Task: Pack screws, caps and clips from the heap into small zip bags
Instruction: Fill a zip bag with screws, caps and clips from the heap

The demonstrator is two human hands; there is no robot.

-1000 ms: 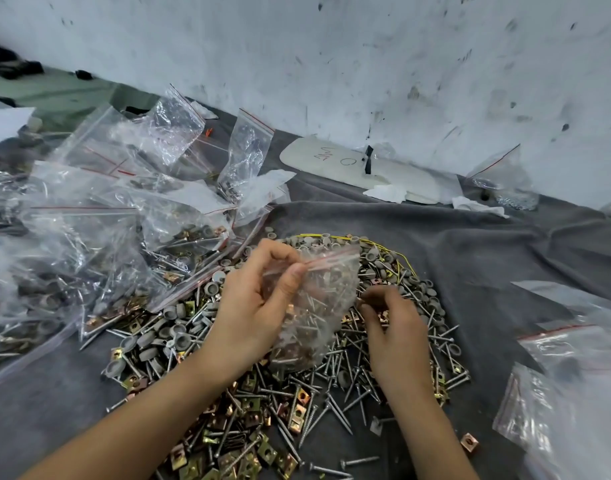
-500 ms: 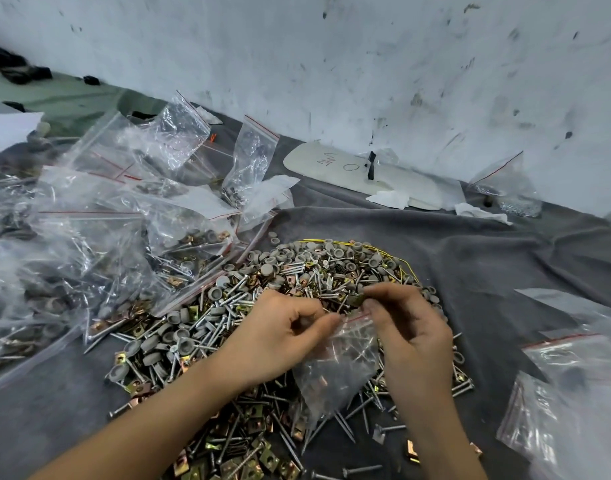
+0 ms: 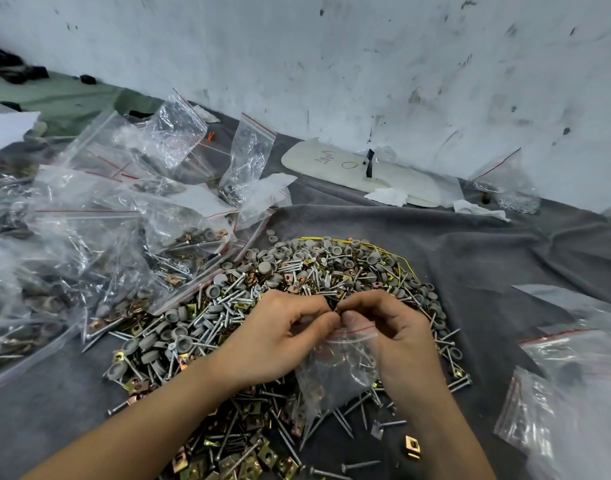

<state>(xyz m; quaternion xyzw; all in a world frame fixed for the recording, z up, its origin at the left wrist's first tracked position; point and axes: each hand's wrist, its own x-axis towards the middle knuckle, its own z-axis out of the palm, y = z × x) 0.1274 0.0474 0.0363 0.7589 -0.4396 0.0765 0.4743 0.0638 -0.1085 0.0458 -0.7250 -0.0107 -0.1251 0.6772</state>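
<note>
Remote log, head cam. What I count:

1. small clear plastic zip bag w/ red strip: over the near-right part of the heap, hanging from both hands, mouth up. A few screws + brass bits inside; qty unclear.
2. left hand: fingers curled, thumb + forefinger pinch the bag's top edge at its left end.
3. right hand: curled too, pinches the same edge from the right. Tips of both hands meet just above the red strip. Whether a part sits between them, I can't tell.
4. heap of silver screws, grey round caps and brass-coloured square clips: mid-frame on the dark grey cloth, under both wrists, w/ a thin yellow wire along its far rim.
5. pile of filled clear bags: left, touching the heap's edge.
6. more clear bags: right, apart from the heap.
7. single brass clip: loose on the cloth, near the right forearm.
8. white oval board w/ pen marks: far side, by the scuffed white wall.
</note>
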